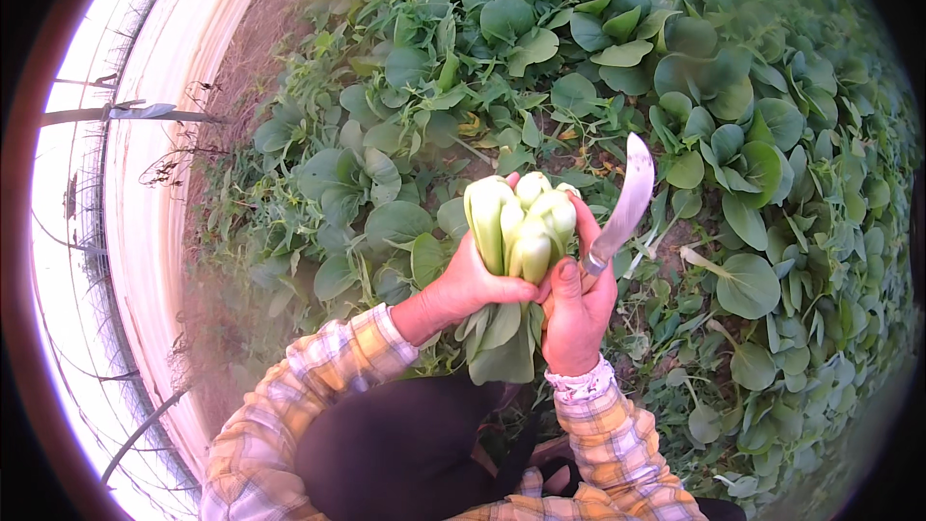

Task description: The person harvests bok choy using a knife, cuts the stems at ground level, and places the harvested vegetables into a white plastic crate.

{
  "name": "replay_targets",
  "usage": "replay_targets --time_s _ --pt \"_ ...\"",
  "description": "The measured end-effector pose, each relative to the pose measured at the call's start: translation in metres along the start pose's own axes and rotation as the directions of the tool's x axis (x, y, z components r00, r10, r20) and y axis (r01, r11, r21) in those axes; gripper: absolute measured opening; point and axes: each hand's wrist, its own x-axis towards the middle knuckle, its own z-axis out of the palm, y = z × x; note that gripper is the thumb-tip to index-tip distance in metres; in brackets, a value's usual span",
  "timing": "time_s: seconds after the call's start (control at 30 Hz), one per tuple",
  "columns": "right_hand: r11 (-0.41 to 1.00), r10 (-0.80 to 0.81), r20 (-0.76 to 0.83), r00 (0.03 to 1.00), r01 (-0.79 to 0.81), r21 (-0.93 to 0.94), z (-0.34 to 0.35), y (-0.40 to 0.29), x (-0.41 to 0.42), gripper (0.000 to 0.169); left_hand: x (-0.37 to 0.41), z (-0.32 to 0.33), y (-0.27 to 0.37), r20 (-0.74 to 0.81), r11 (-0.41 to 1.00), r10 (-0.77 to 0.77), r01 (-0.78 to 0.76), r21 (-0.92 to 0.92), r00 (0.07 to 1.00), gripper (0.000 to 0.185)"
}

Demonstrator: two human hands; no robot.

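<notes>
A bunch of bok choy (534,231) is held between both hands, its pale stem ends up and its green leaves hanging below. My left hand (474,278) wraps the stalks from the left, thumb across the front. From the right, my right hand (579,311) steadies the bunch and also grips the wooden handle of a curved knife (628,206). The blade points up and away from the bunch. Part of the handle is hidden by the fingers.
Growing bok choy plants (738,159) and weeds spread ahead and to the right. Several loose leaves, one a cut bok choy leaf (749,286), lie on the ground at right. White plastic sheeting (155,217) and a metal pole (166,116) stand along the left.
</notes>
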Motion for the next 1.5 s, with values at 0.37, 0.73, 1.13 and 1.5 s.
replay_targets --time_s 0.37,0.73,1.13,1.5 --pt "0.532 0.462 0.240 0.854 -0.049 -0.846 -0.050 0.038 0.013 0.029 -0.007 -0.071 0.145 -0.125 0.820 0.194 -0.091 0.566 0.973 0.084" --pt "0.489 0.446 0.319 0.836 0.070 -0.869 -0.047 0.141 0.003 0.023 0.000 -0.068 0.042 0.128 0.552 -0.369 0.106 0.827 0.921 0.076" --pt "0.290 0.677 0.107 0.728 -0.130 -0.948 -0.047 0.152 0.012 0.033 -0.051 -0.090 -0.002 -0.101 -0.119 -0.518 0.046 0.992 0.849 0.073" --pt "0.226 0.689 0.063 0.722 -0.131 -0.965 -0.037 0.166 0.008 0.031 -0.056 -0.091 -0.013 -0.170 -0.220 -0.482 0.069 0.973 0.859 0.069"
